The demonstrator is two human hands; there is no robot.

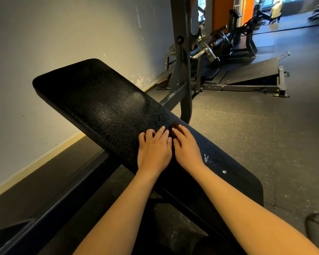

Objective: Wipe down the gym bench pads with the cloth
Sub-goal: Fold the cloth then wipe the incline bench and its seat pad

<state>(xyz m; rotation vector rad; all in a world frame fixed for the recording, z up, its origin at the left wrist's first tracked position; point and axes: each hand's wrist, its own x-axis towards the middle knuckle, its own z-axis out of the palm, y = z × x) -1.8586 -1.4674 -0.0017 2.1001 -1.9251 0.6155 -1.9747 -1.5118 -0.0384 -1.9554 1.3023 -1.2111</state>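
Black padding fills the view under me: the bench pad [99, 100] runs away slantwise toward the wall. Both hands are down on it, side by side and almost touching. Left hand [154, 151] lies palm down, fingers lightly bent, tips on the pebbled leather right at the cloth's edge. Right hand [187, 150] lies palm down on the cloth [228, 173] itself, fingers fairly straight, pressing, not wrapped round anything. That cloth is dark navy, smooth and matte, draped over the near end of the pad from my fingertips back past my right forearm, with a few white flecks on it. Beyond my fingers the pad is bare: grained, glossy where the light catches it, corners rounded. Out from there, a dark metal upright [182, 61] rises just behind the bench. Speckled rubber floor [265, 135] spreads to the right. Off-white wall [63, 34] on the left, scuffed, with a pale skirting strip [35, 162]. Further back, a black steel machine [219, 46] beside a slanted footplate [252, 72].
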